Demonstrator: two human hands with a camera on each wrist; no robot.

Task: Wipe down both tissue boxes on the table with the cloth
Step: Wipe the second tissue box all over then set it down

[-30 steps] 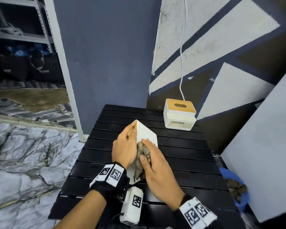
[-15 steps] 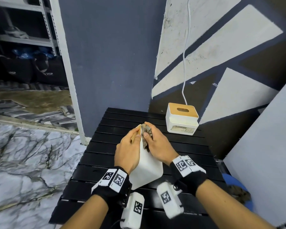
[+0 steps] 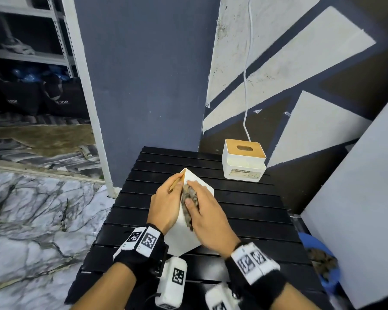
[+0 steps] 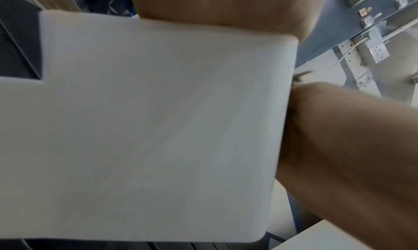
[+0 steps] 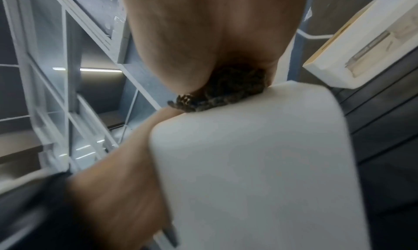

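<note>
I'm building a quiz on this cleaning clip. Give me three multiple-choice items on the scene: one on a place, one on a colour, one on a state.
1. Where does the second tissue box stand?
A. far right of the table
B. on the floor
C. on the shelf

2. What colour is the table?
A. white
B. black
C. blue

3. How is the box being wiped?
A. flat on the table
B. tilted, held by the left hand
C. stacked on the other box

Answers:
1 A, the second tissue box sits at the far right of the table.
2 B, its slats are black.
3 B, the left hand holds the box tilted while the right hand presses the cloth on it.
</note>
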